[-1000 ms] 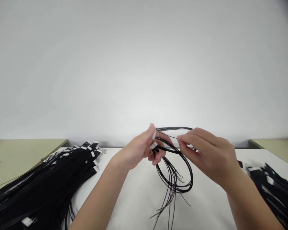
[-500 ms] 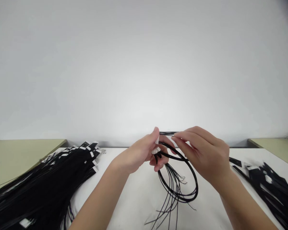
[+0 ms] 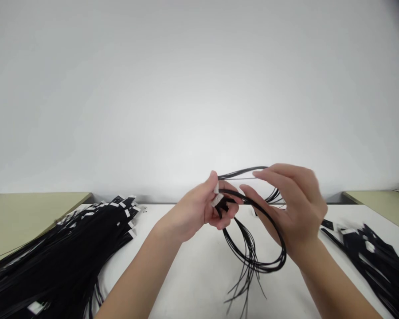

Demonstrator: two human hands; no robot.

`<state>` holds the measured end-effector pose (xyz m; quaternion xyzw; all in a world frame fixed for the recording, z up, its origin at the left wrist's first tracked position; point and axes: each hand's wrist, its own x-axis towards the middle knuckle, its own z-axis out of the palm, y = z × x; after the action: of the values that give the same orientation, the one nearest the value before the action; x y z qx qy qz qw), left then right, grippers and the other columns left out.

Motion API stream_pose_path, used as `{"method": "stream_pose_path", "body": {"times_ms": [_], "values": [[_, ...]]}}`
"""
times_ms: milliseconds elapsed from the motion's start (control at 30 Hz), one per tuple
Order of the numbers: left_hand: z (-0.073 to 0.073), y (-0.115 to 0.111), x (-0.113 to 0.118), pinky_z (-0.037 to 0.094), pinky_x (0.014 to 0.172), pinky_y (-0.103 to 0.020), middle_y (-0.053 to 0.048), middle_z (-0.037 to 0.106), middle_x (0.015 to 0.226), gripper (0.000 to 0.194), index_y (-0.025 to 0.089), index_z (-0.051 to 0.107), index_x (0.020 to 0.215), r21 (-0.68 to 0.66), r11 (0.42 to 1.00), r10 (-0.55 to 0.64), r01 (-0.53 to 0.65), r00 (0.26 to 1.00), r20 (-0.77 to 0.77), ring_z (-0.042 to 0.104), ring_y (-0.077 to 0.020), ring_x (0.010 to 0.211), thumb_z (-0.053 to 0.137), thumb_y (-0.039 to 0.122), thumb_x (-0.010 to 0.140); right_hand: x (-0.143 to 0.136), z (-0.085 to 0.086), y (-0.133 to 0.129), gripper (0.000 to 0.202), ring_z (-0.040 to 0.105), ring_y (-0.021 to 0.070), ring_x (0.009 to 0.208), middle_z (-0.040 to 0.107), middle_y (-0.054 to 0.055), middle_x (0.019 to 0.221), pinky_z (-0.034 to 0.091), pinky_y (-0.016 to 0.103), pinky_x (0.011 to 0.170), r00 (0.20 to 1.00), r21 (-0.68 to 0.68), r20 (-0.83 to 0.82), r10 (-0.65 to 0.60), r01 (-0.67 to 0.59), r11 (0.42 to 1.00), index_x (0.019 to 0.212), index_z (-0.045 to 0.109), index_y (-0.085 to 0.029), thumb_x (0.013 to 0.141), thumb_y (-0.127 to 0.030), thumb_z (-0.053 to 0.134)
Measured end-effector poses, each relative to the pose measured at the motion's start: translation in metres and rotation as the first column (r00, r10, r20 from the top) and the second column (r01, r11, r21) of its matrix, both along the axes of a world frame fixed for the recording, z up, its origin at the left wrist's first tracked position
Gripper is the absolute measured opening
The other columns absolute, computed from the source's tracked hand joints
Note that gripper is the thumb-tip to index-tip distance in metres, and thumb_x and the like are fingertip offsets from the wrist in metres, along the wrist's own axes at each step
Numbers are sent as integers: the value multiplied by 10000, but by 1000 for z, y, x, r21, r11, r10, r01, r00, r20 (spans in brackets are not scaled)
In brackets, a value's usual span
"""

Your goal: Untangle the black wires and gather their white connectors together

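In the middle of the head view, my left hand (image 3: 202,204) is closed around a black wire harness (image 3: 282,248) beside its white connectors (image 3: 217,200). The harness hangs in a loop, and several thin wire ends dangle below it. Another strand of black wires (image 3: 241,172) runs from the left thumb across to the right fingers. My right hand (image 3: 292,199) is inside the bend of the wires, its thumb and forefinger spread apart. Wires pass by these fingers, and part of them is hidden behind the hand.
A large pile of black harnesses (image 3: 60,252) with white connectors covers the left of the white table (image 3: 193,283). A smaller bunch of harnesses (image 3: 379,261) lies at the right. Pale green surfaces (image 3: 385,208) flank the table, and a white wall (image 3: 199,88) stands behind.
My right hand has risen slightly and moved right, and its thumb and forefinger have parted. The upper strand bows upward now, and the hanging loop and wire ends have shifted right.
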<state>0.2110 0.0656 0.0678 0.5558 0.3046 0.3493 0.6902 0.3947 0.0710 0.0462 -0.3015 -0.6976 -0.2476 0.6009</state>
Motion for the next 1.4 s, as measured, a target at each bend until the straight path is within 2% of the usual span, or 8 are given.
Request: {"method": "stream_pose_path", "body": {"times_ms": [200, 333, 567, 900, 1067, 1233, 1300, 1400], "values": [[1, 2, 0, 314, 505, -230, -32, 603, 793, 474, 175, 570, 899, -6, 986, 163, -165, 969, 187, 405, -47, 438, 256, 524, 966, 0, 5, -11, 137, 535, 157, 656, 582, 29, 718, 450, 294, 585, 992, -211, -86, 91, -107, 972, 808, 563, -210, 790, -144, 681], [2, 2, 0, 328, 522, -237, -45, 631, 870, 491, 185, 587, 937, 24, 986, 156, -164, 967, 199, 396, -42, 433, 212, 499, 979, -6, 5, -11, 141, 499, 110, 569, 570, -11, 636, 425, 237, 507, 955, -585, -166, 246, -296, 755, 725, 601, -199, 844, -268, 631], [1, 0, -1, 313, 510, -232, -72, 644, 922, 520, 183, 595, 991, 80, 992, 86, -98, 986, 145, 413, -50, 445, 210, 532, 967, -12, 2, -10, 184, 526, 97, 564, 568, -18, 605, 429, 184, 477, 913, -714, -279, 298, -404, 572, 726, 649, -205, 845, -342, 620], [0, 0, 2, 352, 543, -255, -91, 632, 1083, 520, 185, 610, 975, 117, 987, 94, -113, 984, 153, 416, -51, 470, 230, 539, 961, -16, -4, -10, 135, 521, 104, 564, 567, -1, 647, 405, 218, 485, 970, -576, -69, 232, -229, 785, 745, 551, -178, 879, -189, 534], [-2, -1, 4, 351, 583, -257, -54, 629, 856, 551, 209, 618, 1039, 90, 984, 139, -151, 982, 128, 443, -75, 502, 217, 575, 952, -20, -15, -6, 102, 542, 130, 621, 592, 20, 754, 438, 250, 547, 981, -566, -32, 193, -177, 805, 877, 549, -188, 916, -182, 455], [1, -4, 7, 335, 569, -248, -64, 598, 1112, 522, 233, 628, 1065, 95, 975, 189, -200, 975, 117, 463, -60, 535, 247, 572, 950, -19, -11, -7, 87, 496, 154, 670, 571, 24, 737, 392, 268, 552, 996, -556, 12, 89, -68, 828, 884, 552, -186, 907, -197, 468], [2, -6, 8, 342, 579, -245, -59, 589, 1137, 517, 237, 635, 1070, 98, 971, 212, -220, 974, 84, 467, -56, 542, 261, 572, 948, -13, -7, -9, 74, 469, 131, 636, 545, 1, 707, 379, 253, 545, 983, -620, -27, 181, -159, 768, 889, 556, -198, 911, -226, 491], [4, -6, 5, 360, 608, -247, -60, 613, 1044, 543, 222, 646, 1079, 83, 969, 231, -231, 973, 10, 483, -63, 553, 273, 591, 937, 1, 0, -9, 136, 370, 97, 544, 437, -37, 615, 319, 231, 485, 932, -786, -182, 314, -330, 523, 860, 553, -214, 921, -331, 518]]}}
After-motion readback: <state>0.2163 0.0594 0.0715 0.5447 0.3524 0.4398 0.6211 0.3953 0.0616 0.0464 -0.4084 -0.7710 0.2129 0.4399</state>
